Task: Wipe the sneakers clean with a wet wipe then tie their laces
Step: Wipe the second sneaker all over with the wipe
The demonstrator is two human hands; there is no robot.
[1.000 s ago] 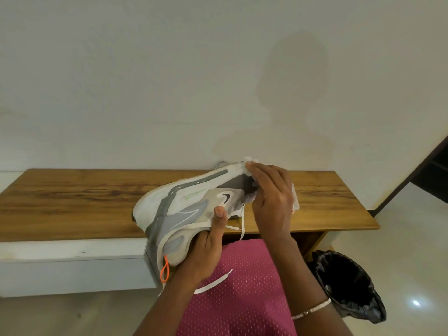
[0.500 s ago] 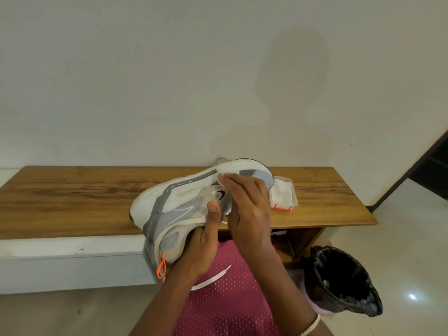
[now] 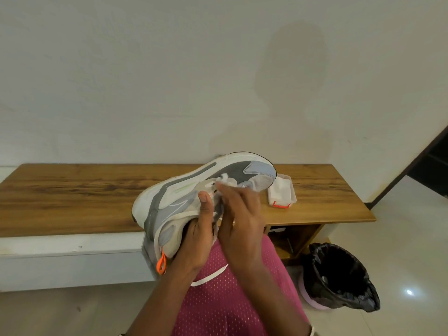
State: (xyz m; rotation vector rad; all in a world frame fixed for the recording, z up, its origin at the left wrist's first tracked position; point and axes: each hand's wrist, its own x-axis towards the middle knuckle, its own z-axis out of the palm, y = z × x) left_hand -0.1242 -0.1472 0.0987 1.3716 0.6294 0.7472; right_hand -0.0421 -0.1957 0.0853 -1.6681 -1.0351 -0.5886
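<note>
A white and grey sneaker (image 3: 184, 190) with an orange heel loop is held on its side above my lap, toe pointing right. My left hand (image 3: 196, 234) grips it at the collar, thumb pressed on its side. My right hand (image 3: 240, 214) presses a white wet wipe (image 3: 226, 180) against the sneaker's middle, near the laces. A loose white lace end (image 3: 209, 276) hangs over my pink clothing. The second sneaker is barely visible behind the held one.
A wooden bench top (image 3: 72, 197) runs along the white wall. On it, right of the sneaker, stands a clear wipe box (image 3: 282, 194) with a red clasp. A bin lined with a black bag (image 3: 339, 277) stands on the floor at the right.
My right hand slid the wipe from the sneaker's toe back toward its middle. The toe and the wipe box behind it came into view.
</note>
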